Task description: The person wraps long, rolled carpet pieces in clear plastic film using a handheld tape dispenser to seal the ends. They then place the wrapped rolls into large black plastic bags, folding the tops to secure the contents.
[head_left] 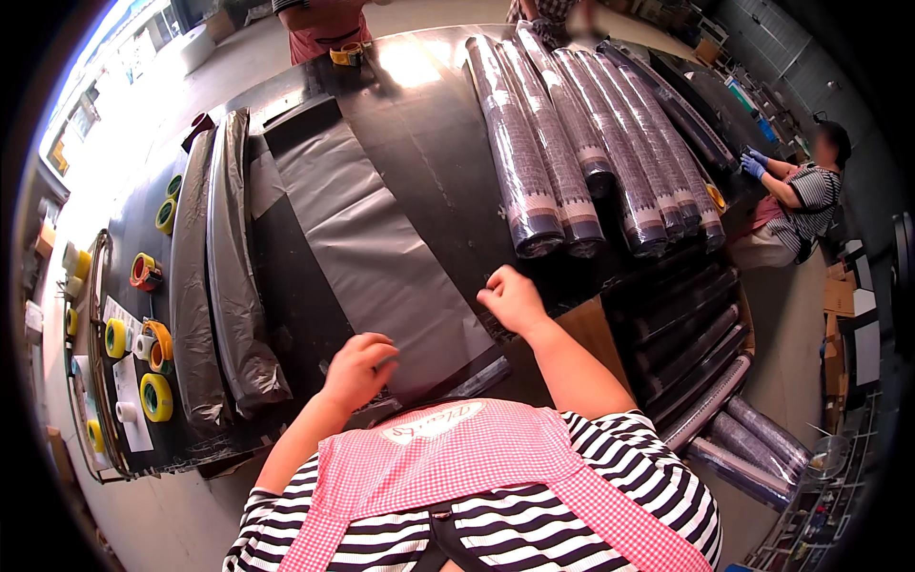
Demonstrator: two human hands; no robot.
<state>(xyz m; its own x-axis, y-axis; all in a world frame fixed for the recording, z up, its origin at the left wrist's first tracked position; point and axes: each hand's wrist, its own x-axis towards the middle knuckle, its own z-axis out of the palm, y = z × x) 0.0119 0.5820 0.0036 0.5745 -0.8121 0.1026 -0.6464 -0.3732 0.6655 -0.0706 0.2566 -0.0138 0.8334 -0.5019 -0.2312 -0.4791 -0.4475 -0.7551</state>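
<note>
A long grey plastic sleeve point(381, 238) lies flat across the dark table, running from the far left toward my body. Beside its left edge, close to the near end, is my left hand point(359, 372); the fingers curl inward toward the sleeve. My right hand point(513, 300) is past the sleeve's right edge, fingers bent into a loose fist. Whatever either hand may pinch is hidden or too small to name. At the sleeve's near end, a strip of clear wrapped material point(477, 379) shows by my apron.
Two grey wrapped rolls point(202, 276) lie left, with several tape rolls point(155, 397) beyond. Plastic-wrapped patterned rolls point(519, 153) line the right. A box of rolls point(586, 334) stands right of my arm. A co-worker point(796, 200) wears blue gloves; other people stand beyond the far edge.
</note>
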